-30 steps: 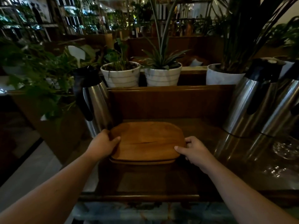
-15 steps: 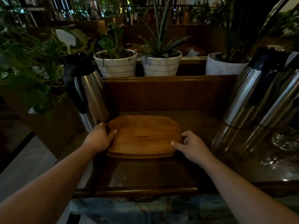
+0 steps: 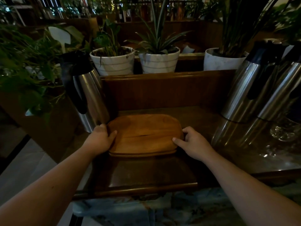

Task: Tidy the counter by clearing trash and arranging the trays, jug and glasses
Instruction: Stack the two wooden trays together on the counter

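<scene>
A stack of wooden trays (image 3: 145,133) lies upside down on the dark counter (image 3: 203,121), close to its back wall. My left hand (image 3: 100,138) grips the stack's left end, thumb on top. My right hand (image 3: 192,143) holds the right end, thumb resting on the upper tray's edge. A steel jug (image 3: 88,93) with a black handle stands just left of the trays, almost touching my left hand. Glasses (image 3: 285,132) sit at the far right, dim and blurred.
Two more steel jugs (image 3: 254,88) stand at the right rear of the counter. White plant pots (image 3: 114,61) line the ledge behind the wall. Leafy plants (image 3: 27,66) crowd the left side. A raised wooden lip (image 3: 138,186) runs along the counter's front edge.
The trays sit slightly further back toward the wall, with both hands still on their ends. My view has tilted down a little.
</scene>
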